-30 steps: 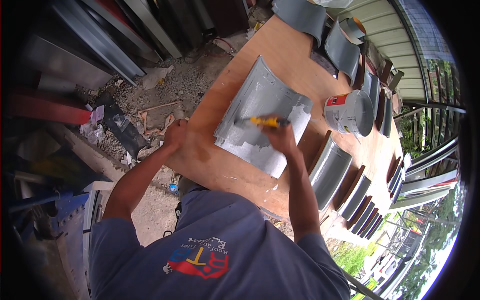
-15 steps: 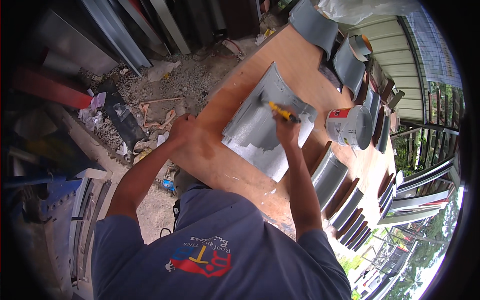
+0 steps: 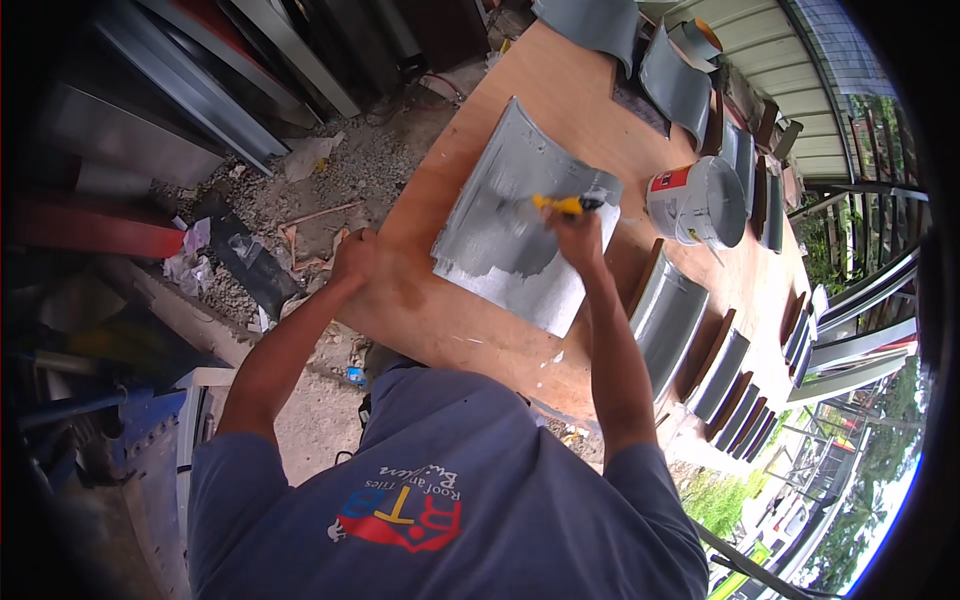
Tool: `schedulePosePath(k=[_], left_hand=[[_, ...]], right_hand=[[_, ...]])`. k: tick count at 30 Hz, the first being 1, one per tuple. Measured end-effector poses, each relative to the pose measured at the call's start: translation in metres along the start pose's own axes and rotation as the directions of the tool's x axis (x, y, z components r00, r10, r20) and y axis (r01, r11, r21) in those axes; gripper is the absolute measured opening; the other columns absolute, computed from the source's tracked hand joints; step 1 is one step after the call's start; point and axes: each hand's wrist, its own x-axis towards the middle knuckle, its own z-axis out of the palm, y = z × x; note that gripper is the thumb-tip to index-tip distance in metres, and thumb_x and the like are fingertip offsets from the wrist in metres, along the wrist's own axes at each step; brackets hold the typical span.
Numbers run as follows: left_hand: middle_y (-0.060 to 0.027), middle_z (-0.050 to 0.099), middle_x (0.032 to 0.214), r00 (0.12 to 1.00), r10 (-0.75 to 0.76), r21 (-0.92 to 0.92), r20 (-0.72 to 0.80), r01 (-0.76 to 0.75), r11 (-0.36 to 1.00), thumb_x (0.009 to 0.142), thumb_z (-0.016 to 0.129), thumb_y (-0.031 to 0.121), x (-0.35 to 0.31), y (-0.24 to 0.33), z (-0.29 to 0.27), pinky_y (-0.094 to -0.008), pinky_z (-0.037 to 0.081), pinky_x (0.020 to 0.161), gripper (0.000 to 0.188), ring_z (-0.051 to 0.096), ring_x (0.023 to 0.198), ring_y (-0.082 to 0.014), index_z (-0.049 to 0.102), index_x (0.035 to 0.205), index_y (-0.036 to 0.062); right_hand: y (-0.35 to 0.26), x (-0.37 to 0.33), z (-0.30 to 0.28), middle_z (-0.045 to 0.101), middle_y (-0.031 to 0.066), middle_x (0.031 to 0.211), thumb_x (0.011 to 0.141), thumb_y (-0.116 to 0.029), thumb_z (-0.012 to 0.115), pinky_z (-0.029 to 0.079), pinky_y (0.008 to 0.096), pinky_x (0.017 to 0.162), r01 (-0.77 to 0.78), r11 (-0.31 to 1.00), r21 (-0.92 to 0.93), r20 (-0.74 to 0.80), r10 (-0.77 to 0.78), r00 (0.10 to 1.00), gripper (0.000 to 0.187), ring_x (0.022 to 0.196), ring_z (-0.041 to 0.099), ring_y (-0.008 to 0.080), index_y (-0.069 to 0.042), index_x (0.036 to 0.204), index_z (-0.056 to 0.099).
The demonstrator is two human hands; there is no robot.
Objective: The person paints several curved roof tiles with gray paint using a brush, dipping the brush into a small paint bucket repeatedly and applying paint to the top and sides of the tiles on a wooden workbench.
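A curved roof tile lies on the wooden board tabletop. Wet grey paint covers most of it, while a pale strip runs along its near edge. Above the tile's right half, my right hand is closed round a paintbrush with a yellow handle; its bristles are blurred near the painted surface. To the left, my left hand is closed over the board's left edge, its fingertips hidden. Right of the tile stands a white bucket, its inside not visible.
Several grey curved tiles stand in a row along the right side, and more grey tiles lie at the far end. Long metal sheets lean at the upper left. Gravel and scraps cover the ground beside the board.
The brush has shifted nearer and to the right across the tile, its handle now lying flatter. The view has tilted slightly; my left hand stays at the board's edge.
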Motion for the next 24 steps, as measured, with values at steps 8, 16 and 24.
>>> schedulePosePath(k=[8,16,24], left_hand=[[-0.0286,0.07,0.115,0.999,-0.049,-0.102,-0.002,0.048,0.994,0.097,0.041,0.037,-0.005,-0.002,-0.004,-0.0527,0.049,0.099,0.048,0.065,0.112,-0.0481,0.072,0.112,0.0031],[-0.0286,0.069,0.119,1.0,-0.019,-0.016,-0.011,0.019,1.0,0.097,0.041,0.038,0.0,-0.011,-0.005,-0.0538,0.049,0.1,0.049,0.064,0.115,-0.0483,0.072,0.116,0.0047],[-0.0308,0.069,0.115,0.999,-0.034,-0.015,-0.003,0.034,0.999,0.096,0.041,0.035,-0.009,-0.005,-0.007,-0.0526,0.049,0.097,0.048,0.064,0.112,-0.0491,0.073,0.112,0.0027]], right_hand=[[-0.037,0.034,-0.004,0.07,0.0224,0.1,0.087,-0.005,0.072,0.055,0.0443,0.078,0.48,0.806,-0.346,-0.194,-0.563,0.804,0.013,0.095,0.068,0.0395,-0.001,0.1,0.072],[-0.056,-0.113,0.006,0.068,0.0181,0.099,0.085,-0.006,0.071,0.056,0.0485,0.081,0.571,0.779,-0.259,0.44,-0.431,0.788,0.016,0.099,0.066,0.0384,0.0,0.099,0.067],[-0.048,-0.005,-0.04,0.069,0.0268,0.09,0.098,-0.032,0.066,0.054,0.053,0.076,0.065,0.809,-0.585,0.12,0.007,0.993,0.035,0.087,0.069,0.0456,0.003,0.096,0.068]])
